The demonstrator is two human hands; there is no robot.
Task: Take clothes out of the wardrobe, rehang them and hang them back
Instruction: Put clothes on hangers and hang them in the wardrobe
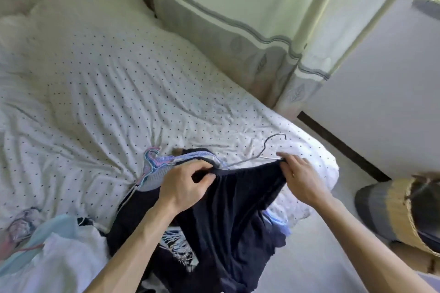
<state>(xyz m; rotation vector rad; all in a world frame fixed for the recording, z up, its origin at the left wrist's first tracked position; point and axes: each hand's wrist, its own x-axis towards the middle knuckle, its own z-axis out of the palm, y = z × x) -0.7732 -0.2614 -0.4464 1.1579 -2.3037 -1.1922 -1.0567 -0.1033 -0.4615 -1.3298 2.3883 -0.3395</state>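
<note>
A dark navy garment [233, 216] hangs over the near corner of the bed, held up at its top edge by both hands. My left hand [188, 185] pinches the left part of that edge. My right hand [300, 178] grips the right end of the edge together with a thin wire hanger [266, 150], whose hook points up and away over the sheet. Under and behind the dark garment lies a blue striped garment [157, 169] with pale pink and blue hangers [151, 153].
The bed carries a white dotted sheet [107, 93] and pillows [85, 5] at the far end. White and light blue clothes [54, 245] lie at the near left. A curtain [238, 19] hangs behind the bed. A woven basket [402, 209] stands on the floor at right.
</note>
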